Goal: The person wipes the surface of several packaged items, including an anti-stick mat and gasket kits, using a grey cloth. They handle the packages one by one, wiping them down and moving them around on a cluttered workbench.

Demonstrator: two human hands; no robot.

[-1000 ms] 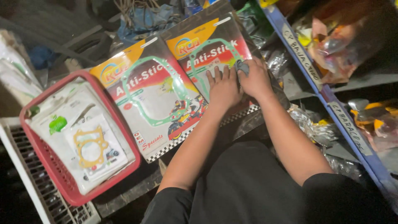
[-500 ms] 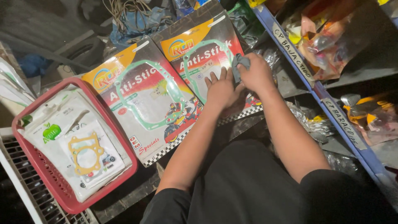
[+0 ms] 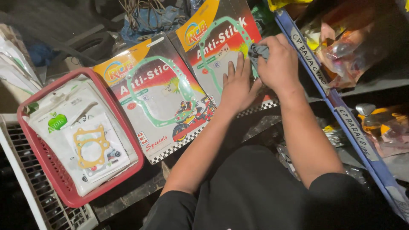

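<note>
Two flat gasket packs with green gaskets on printed red, orange and grey cards lie side by side. My left hand (image 3: 237, 87) rests flat, fingers apart, on the lower part of the right pack (image 3: 215, 42). My right hand (image 3: 279, 64) is closed on a dark grey cloth (image 3: 257, 52) pressed against the same pack's right edge. The left pack (image 3: 157, 96) lies untouched beside it.
A red plastic basket (image 3: 40, 159) at the left holds several bagged gaskets. A white grille lies under it. A blue shelf edge (image 3: 341, 110) with handwritten labels runs down the right, with bagged parts (image 3: 349, 47) behind it. Cables and dark clutter sit at the top.
The view has shifted, so everything sits a little lower. My right hand with the cloth has moved up along the right pack's edge; my left hand stays flat on it.
</note>
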